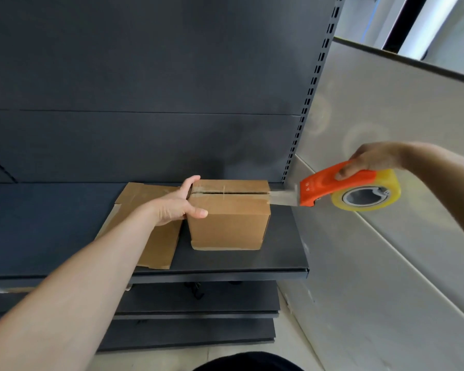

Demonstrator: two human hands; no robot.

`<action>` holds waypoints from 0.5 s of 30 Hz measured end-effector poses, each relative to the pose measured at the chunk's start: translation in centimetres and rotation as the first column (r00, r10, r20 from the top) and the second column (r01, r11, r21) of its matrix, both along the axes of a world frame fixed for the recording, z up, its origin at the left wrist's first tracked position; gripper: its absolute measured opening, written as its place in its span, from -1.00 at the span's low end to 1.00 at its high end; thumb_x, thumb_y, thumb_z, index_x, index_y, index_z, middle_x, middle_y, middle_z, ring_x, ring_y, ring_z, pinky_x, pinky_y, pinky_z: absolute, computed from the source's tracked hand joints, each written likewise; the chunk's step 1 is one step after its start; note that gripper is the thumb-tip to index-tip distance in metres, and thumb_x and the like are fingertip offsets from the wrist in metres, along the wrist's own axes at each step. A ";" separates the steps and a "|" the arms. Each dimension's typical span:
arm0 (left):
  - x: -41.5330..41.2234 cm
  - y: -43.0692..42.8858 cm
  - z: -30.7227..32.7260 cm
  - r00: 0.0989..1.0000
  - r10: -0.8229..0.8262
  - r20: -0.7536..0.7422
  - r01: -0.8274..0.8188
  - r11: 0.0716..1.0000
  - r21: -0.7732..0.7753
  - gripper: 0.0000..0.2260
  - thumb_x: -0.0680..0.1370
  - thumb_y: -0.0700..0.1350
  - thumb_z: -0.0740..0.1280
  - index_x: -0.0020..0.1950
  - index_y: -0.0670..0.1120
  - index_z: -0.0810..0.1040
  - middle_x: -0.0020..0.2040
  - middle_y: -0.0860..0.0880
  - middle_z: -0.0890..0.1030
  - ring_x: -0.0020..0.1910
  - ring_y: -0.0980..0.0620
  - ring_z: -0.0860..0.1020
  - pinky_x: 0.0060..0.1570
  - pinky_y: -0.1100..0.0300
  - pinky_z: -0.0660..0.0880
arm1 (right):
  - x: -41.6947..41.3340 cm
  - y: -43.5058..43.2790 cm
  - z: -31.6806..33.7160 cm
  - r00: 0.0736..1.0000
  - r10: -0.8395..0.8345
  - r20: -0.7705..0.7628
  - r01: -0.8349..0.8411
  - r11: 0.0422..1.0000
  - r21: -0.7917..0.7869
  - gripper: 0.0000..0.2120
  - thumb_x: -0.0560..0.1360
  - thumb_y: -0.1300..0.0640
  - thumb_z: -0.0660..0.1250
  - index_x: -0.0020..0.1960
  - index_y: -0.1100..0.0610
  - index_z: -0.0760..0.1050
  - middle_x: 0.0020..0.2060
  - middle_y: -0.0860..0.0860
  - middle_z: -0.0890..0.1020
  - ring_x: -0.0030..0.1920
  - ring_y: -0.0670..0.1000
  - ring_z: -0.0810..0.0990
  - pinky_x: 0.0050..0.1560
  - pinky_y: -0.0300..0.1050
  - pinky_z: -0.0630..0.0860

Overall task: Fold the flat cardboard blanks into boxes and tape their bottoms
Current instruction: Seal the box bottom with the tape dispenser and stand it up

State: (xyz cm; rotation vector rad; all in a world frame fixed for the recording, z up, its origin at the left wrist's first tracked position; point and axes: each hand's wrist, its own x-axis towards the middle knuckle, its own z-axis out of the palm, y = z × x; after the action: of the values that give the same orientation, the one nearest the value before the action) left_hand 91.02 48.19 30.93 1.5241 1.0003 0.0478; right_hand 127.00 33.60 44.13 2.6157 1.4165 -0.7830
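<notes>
My left hand grips one box beside one flat blank while my right hand clasps one tape dispenser.

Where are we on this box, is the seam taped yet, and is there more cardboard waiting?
Done: the box is folded and stands on the shelf. In hand: tape runs along the seam and past the right edge, uncut, to the dispenser in the right hand; the left hand steadies the box. Left: cut the tape, then fold the flat blank beside it.
</notes>
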 end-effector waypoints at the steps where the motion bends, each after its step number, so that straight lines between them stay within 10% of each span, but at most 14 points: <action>1: 0.0 0.1 0.0 1.000 -0.003 0.002 0.003 1.000 -0.007 -0.10 0.44 -0.28 0.45 0.49 0.30 -0.03 0.40 0.04 0.27 0.34 -0.08 0.36 0.40 -0.12 0.26 | 0.0 0.2 -0.5 1.000 0.002 0.013 -0.002 1.000 -0.017 -0.53 0.35 -0.19 0.44 0.03 0.18 0.60 -0.03 0.11 0.65 -0.01 0.15 0.59 0.19 0.01 0.45; 10: 0.2 -0.3 0.0 1.000 0.015 0.013 -0.015 0.999 -0.043 -0.08 0.46 -0.32 0.41 0.50 0.32 -0.08 0.47 0.06 0.20 0.38 -0.05 0.31 0.44 -0.06 0.18 | -1.4 2.3 -4.5 0.998 0.025 0.049 -0.021 0.997 -0.078 -0.47 0.31 -0.26 0.43 0.06 0.13 0.53 -0.01 0.09 0.60 0.01 0.15 0.55 0.08 -0.03 0.45; 15: 0.7 -0.8 1.0 0.985 -0.070 -0.156 0.078 0.996 0.047 -0.08 0.53 -0.22 0.37 0.51 0.23 -0.28 0.57 0.06 -0.20 0.55 -0.06 -0.06 0.49 -0.06 -0.06 | -2.6 3.1 -6.4 0.999 0.031 0.022 -0.030 0.998 -0.057 -0.51 0.32 -0.26 0.42 0.02 0.11 0.50 -0.03 0.07 0.57 -0.01 0.14 0.53 0.00 -0.08 0.38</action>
State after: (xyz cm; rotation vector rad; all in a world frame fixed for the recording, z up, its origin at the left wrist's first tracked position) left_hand 91.75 47.42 31.89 1.6313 1.0704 -0.0987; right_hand 124.38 36.70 37.69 2.5460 1.4036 -0.7757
